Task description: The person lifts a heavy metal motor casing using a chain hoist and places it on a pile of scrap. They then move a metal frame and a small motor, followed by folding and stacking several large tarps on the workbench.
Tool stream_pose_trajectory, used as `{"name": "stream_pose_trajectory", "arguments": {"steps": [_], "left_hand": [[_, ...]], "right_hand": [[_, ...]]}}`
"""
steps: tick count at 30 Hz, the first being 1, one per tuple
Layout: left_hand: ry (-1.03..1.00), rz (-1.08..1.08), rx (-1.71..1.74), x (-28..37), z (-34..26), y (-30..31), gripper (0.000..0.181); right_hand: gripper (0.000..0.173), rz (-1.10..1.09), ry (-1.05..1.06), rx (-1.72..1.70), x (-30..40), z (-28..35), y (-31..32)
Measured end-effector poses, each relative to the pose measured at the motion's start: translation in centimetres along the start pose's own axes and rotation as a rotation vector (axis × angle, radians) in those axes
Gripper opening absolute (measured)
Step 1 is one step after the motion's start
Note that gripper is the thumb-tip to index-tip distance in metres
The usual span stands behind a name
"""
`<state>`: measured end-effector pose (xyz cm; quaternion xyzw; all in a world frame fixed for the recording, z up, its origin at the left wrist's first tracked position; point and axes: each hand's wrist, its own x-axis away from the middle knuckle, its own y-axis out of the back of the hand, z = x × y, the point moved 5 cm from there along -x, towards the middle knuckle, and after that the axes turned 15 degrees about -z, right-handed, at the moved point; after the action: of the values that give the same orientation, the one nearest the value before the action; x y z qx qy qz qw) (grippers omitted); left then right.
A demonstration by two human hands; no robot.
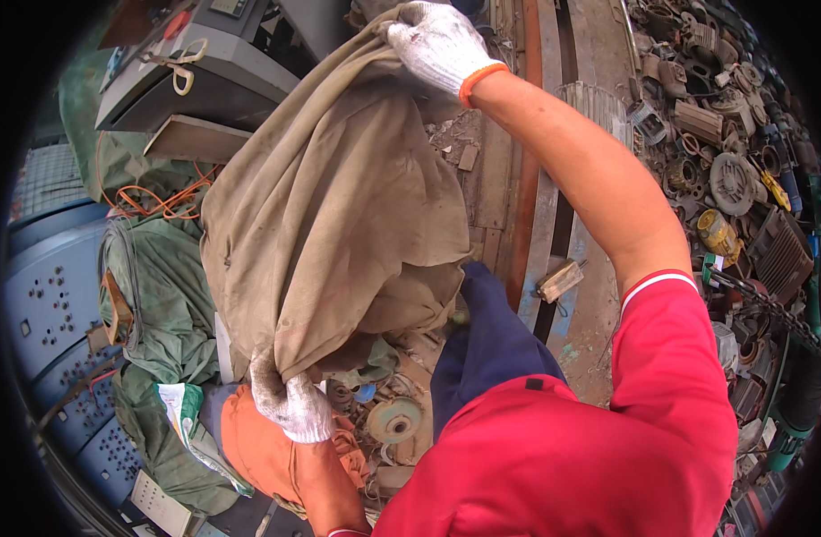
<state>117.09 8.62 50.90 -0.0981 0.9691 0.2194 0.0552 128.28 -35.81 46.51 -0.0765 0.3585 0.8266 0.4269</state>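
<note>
A large brown cloth (343, 201), creased and stained, hangs stretched between my two hands. My left hand (291, 403), in a soiled white knit glove, grips its lower edge near an orange cloth bundle (259, 429). At the top, my right hand (444, 50), in a white knit glove with an orange cuff, clutches the cloth's far end. The cloth's folds hide parts of the fingers and whatever lies behind it.
Scissors (179, 65) lie on a grey machine (202, 87) at the upper left. Green tarpaulin (169, 295) and blue control panels (65, 288) are at the left. Metal rails (545, 221) run at the right, beside a heap of metal parts (726, 181). A round disc (394, 421) lies near my feet.
</note>
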Motion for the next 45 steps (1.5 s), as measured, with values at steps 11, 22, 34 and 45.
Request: {"name": "stream_pose_trajectory", "arguments": {"steps": [11, 22, 34, 45], "left_hand": [[-0.477, 0.949, -0.655, 6.5, 7.2, -17.1, 0.076], [0.559, -0.225, -0.866, 8.5, 30.6, 10.3, 0.099], [0.494, 0.003, -0.336, 2.1, 36.1, 6.1, 0.035], [0.573, -0.302, -0.291, 15.4, 34.5, 6.6, 0.056]], "right_hand": [[0.067, 0.705, -0.003, 0.966, 1.3, -33.4, -2.5], [0.085, 0.575, 0.758, -0.130, 26.6, 13.4, -13.7], [0.022, 0.750, 0.991, 0.009, 29.3, 15.3, -21.6], [0.058, 0.606, 1.230, -0.063, 36.4, 26.0, -13.5]]}}
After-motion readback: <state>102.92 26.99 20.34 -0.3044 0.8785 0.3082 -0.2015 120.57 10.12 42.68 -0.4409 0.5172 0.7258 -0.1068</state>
